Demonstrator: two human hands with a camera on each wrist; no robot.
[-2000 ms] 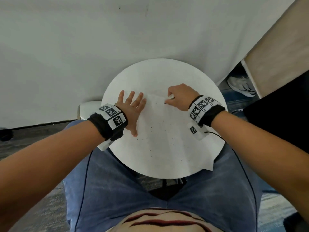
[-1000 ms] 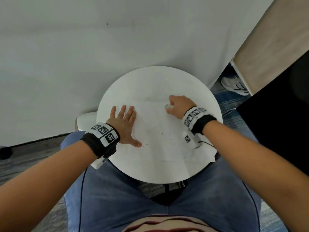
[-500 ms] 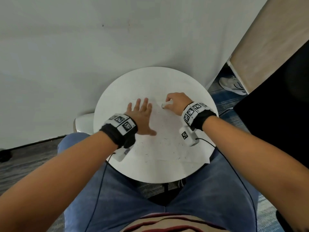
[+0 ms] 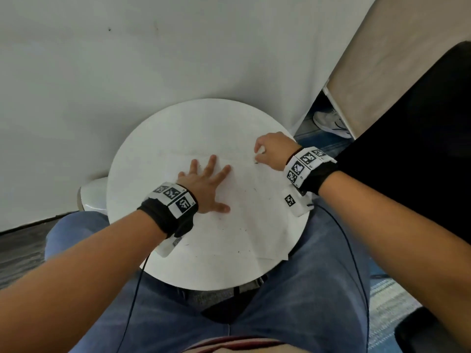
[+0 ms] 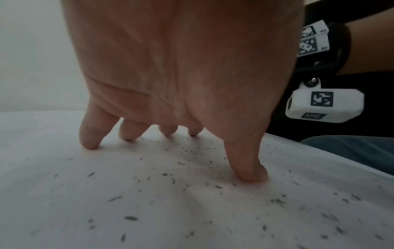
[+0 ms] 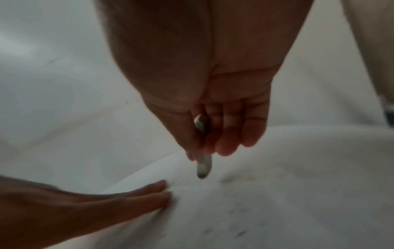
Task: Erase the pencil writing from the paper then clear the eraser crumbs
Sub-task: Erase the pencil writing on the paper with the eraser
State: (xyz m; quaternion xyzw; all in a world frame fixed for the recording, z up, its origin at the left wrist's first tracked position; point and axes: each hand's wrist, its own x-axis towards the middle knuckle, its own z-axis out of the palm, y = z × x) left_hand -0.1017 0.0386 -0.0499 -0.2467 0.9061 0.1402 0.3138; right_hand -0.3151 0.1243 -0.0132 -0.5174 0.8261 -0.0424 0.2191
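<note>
Here, the left hand [image 4: 204,187] lies flat with fingers spread, pressing the paper [image 4: 254,212] onto the round surface [image 4: 193,118]. The right hand [image 4: 274,151] pinches the eraser [image 6: 203,166] at the paper's far edge. Dark crumbs [image 5: 170,175] dot the sheet.

paper [image 4: 244,200]: matt, creased | table [image 4: 204,118]: smooth white | jeans [image 4: 293,314]: denim cloth

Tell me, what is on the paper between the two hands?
Just bare paper with a few dark eraser crumbs, seen in the head view, between the left hand and the right hand.
</note>
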